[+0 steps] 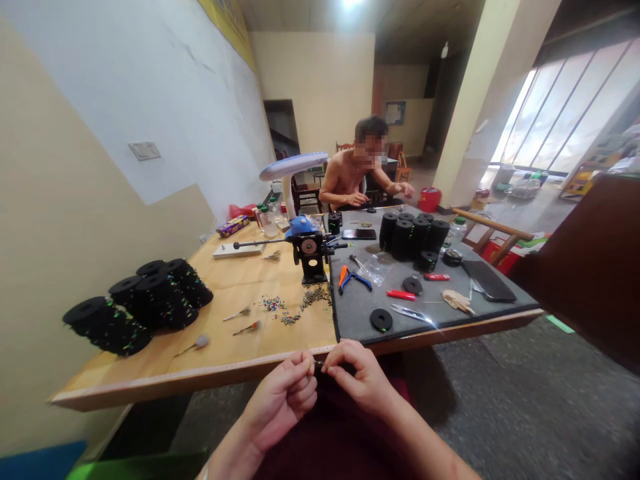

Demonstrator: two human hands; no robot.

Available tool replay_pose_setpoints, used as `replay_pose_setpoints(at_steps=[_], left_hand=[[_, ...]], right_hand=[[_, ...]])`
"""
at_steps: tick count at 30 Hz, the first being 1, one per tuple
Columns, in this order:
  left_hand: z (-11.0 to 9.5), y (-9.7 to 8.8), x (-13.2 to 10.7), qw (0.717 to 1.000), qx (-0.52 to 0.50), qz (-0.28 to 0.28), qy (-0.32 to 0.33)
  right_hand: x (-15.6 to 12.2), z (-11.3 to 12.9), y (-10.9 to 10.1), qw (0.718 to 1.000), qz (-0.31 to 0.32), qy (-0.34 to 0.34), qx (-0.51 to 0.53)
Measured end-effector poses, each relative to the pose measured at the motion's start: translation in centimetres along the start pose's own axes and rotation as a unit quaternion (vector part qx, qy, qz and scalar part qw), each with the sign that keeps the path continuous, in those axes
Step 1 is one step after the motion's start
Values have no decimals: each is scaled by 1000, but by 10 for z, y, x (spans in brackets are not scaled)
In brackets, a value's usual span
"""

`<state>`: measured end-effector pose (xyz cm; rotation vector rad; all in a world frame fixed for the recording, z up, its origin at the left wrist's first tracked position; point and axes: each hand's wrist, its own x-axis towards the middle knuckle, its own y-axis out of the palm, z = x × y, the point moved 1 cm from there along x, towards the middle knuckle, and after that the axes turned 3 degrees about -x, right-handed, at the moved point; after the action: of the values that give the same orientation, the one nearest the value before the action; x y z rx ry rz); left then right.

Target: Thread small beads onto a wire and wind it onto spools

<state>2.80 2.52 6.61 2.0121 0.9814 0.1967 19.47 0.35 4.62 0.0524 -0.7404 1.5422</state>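
My left hand (291,390) is closed in a pinch just off the table's front edge, its fingers curled in. Facing it, my right hand (361,379) pinches with thumb and forefinger. A tiny dark piece (319,364) shows between the two sets of fingertips, too small to name. Beyond my hands lie a pile of small metal pieces (316,297) and a scatter of coloured beads (273,304). Several small feathery pieces lie left of them, one with an orange tip (249,327). A black foam disc (381,320) rests on the grey mat near my right hand.
Stacks of black foam spools (163,303) stand at left, more spools (403,240) on the grey mat (350,313). A clamp device (311,253) and lamp (295,163) stand mid-table. Pliers (353,280), scissors (413,315) and a phone (359,234) lie right. A co-worker (345,173) sits opposite.
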Motion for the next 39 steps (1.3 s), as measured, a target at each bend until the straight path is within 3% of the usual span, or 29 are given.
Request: replay_pose_setpoints(at_steps=[10, 17, 23, 28, 39], left_hand=[[0, -1, -2, 1000, -12, -8, -1], [-3, -1, -2, 1000, -16, 2, -2], [-2, -1, -1, 1000, -18, 13, -2], [1, -4, 1, 1000, -16, 11, -5], [-3, -3, 0, 1000, -26, -5, -6]], right_hand=[[-10, -14, -3, 999, -1, 48, -9], [-6, -15, -5, 999, 11, 35, -12], [-1, -2, -4, 999, 15, 43, -26], [9, 5, 3, 1000, 8, 0, -25], [1, -7, 8, 1000, -12, 16, -18]])
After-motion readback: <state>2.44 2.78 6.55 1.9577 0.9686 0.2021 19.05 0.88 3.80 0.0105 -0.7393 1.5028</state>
